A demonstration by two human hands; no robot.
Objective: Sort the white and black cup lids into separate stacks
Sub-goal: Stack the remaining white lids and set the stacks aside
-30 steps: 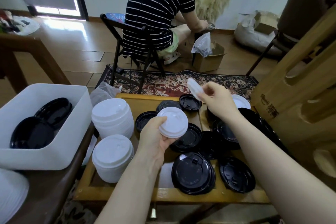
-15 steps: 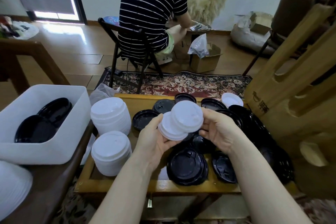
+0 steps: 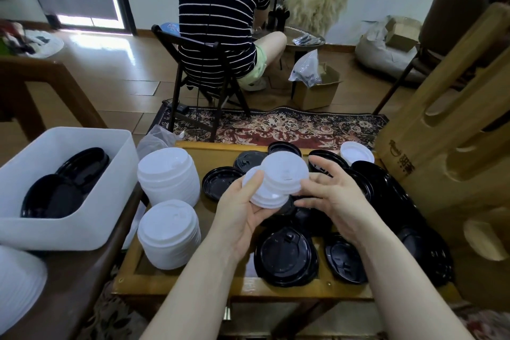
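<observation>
My left hand [image 3: 242,211] grips a small stack of white lids [image 3: 276,183] above the middle of the wooden tray table [image 3: 303,288]. My right hand [image 3: 335,197] is beside it with fingers spread, its fingertips touching the top lid's right edge. Two tall stacks of white lids [image 3: 169,174] [image 3: 169,232] stand on the table's left side. Loose black lids [image 3: 285,255] cover the middle and right. One single white lid [image 3: 356,152] lies at the far right corner.
A white bin [image 3: 82,229] holding black lids [image 3: 55,196] sits on the left table. Another white stack [image 3: 16,284] shows at bottom left. A wooden chair [image 3: 455,132] stands close on the right. A seated person in a striped shirt [image 3: 220,8] is beyond the rug.
My right hand brought a white lid from the far side of the table onto the stack in my left hand, then loosened its hold. The camera tilted slightly.
</observation>
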